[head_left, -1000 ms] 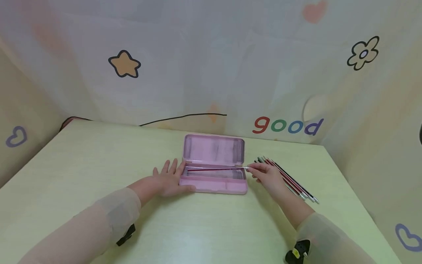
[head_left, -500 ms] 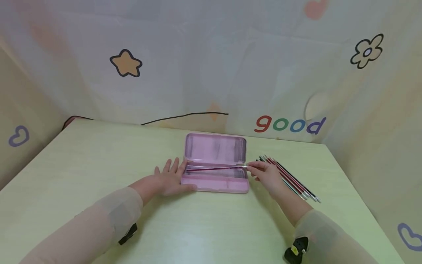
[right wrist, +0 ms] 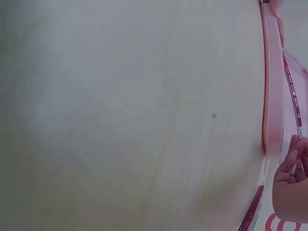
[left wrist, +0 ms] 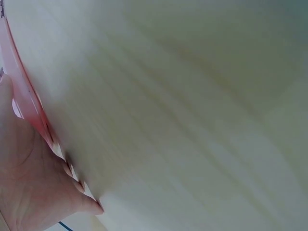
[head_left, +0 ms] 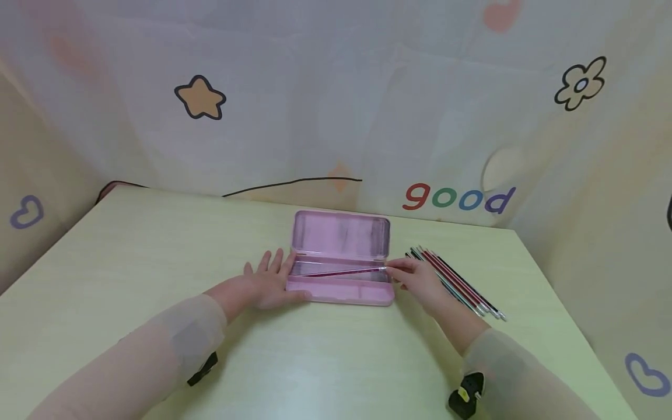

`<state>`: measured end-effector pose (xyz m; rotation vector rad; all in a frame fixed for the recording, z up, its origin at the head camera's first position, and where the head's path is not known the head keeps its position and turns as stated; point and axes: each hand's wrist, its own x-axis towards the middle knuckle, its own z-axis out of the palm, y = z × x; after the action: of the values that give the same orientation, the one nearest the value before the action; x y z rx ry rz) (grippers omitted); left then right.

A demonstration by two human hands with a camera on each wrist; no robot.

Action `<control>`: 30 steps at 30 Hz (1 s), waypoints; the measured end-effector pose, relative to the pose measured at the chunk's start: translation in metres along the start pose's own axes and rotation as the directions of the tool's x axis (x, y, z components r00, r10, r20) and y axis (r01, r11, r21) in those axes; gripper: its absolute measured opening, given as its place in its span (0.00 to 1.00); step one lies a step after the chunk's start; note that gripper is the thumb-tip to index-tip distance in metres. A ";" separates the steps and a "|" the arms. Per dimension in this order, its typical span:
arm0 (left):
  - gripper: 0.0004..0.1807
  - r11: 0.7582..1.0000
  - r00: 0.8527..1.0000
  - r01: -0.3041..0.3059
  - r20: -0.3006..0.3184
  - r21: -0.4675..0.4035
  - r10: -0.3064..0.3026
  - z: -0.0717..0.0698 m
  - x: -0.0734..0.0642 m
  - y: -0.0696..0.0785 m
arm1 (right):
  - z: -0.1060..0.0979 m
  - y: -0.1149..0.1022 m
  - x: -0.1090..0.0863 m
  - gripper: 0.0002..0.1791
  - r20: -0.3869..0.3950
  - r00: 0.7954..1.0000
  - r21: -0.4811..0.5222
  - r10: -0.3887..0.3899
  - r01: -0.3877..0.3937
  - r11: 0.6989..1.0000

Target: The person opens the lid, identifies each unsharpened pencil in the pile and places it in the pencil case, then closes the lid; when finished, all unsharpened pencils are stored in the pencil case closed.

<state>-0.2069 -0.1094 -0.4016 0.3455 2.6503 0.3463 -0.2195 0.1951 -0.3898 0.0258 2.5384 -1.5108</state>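
Observation:
A pink pencil case [head_left: 341, 293] lies on the table with its lid [head_left: 340, 234] raised at the back. My right hand [head_left: 417, 281] pinches a dark red pencil [head_left: 341, 272] by its silvery end, over the right side of the case. The pencil slants across the long compartment, its far end lower at the left; the right wrist view also shows this pencil [right wrist: 291, 91] above the case wall. My left hand [head_left: 270, 286] has its fingers spread against the left side of the case, thumb along the front edge. In the left wrist view the left hand [left wrist: 29, 178] touches the case's side.
Several pencils [head_left: 457, 283] in red, black and green lie in a loose bundle on the table [head_left: 325, 361], right of the case and beside my right forearm. A printed cloth backdrop [head_left: 294, 116] stands behind the table and along both sides.
My right hand has moved slightly left with the pencil, bringing it further over the long compartment and tilting its left end down. My left hand stays at the case's side.

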 end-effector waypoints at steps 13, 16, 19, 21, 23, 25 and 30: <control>0.55 1.000 1.000 -0.010 0.002 0.021 0.010 -0.007 -0.007 0.007 | -0.006 0.007 0.003 0.10 0.036 0.999 -0.112 -0.028 0.032 0.993; 0.55 1.000 1.000 -0.012 0.001 0.023 0.012 -0.008 -0.007 0.007 | -0.007 0.007 0.002 0.10 0.038 0.998 -0.135 -0.040 0.045 0.990; 0.55 0.999 1.000 -0.013 -0.001 0.032 0.013 -0.007 -0.006 0.006 | -0.007 0.007 0.002 0.10 0.046 0.997 -0.144 -0.057 0.063 0.988; 0.55 0.999 1.000 -0.014 -0.001 0.032 0.014 -0.007 -0.006 0.006 | -0.007 0.007 0.002 0.10 0.049 0.997 -0.141 -0.057 0.064 0.988; 0.55 0.999 1.000 -0.013 0.001 0.030 0.013 -0.006 -0.006 0.006 | -0.007 0.008 0.003 0.10 0.054 0.997 -0.138 -0.054 0.061 0.989; 0.56 1.000 1.000 -0.013 0.008 0.023 0.012 -0.006 -0.005 0.006 | -0.007 0.009 0.003 0.10 0.051 0.998 -0.139 -0.048 0.054 0.989; 0.58 1.000 1.000 -0.008 0.023 0.016 0.008 -0.006 -0.005 0.005 | -0.008 0.009 0.001 0.11 0.052 0.997 -0.139 -0.059 0.066 0.988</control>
<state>-0.2043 -0.1074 -0.3930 0.3629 2.6312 0.3216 -0.2210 0.2065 -0.3944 -0.1088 2.6235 -1.3322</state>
